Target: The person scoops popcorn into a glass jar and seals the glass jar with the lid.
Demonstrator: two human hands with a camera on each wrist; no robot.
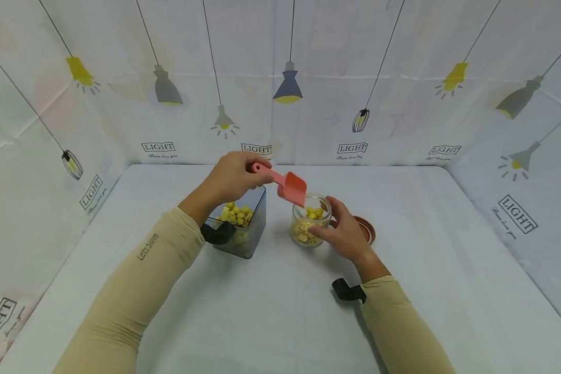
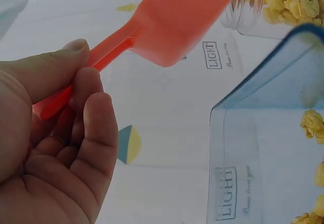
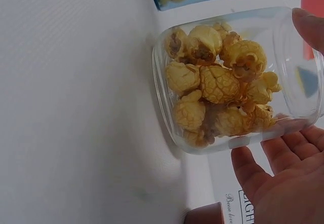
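Observation:
A coral-pink scoop [image 1: 293, 188] is pinched by its handle between the thumb and fingers of my left hand [image 1: 234, 177]. Its blade tilts down toward the mouth of a clear jar [image 1: 295, 222], the tip overlapping the rim in the head view; no popcorn shows in the blade. My right hand [image 1: 343, 231] grips the upright jar from the right, thumb on the near side and fingers around the far side. Inside, popcorn [image 3: 217, 82] fills the lower part. Below my left wrist stands a blue-tinted clear container [image 1: 258, 231] with more popcorn [image 1: 235, 214].
A reddish-brown round lid [image 1: 367, 230] lies on the white table [image 1: 280, 311] just behind my right hand. Walls of printed cloth [image 1: 318, 114] with lamp drawings enclose the table at the back and sides.

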